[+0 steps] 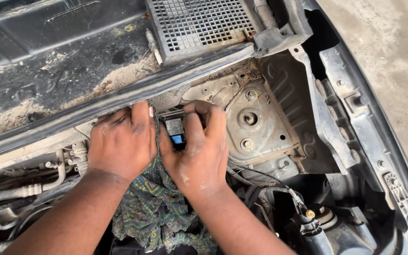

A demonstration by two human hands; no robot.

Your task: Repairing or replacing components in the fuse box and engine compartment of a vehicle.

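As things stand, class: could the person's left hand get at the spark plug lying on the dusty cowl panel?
Probably yes. The spark plug lies uncovered above the rubber seal, and the left hand rests just below it, nothing between.

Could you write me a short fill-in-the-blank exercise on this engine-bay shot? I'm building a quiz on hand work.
1. The right hand holds a small black part with a ____ patch on its face.
2. Under both hands lies a patterned ____.
3. The left hand rests just ____ the black rubber strip.

Missing words: blue; cloth; below
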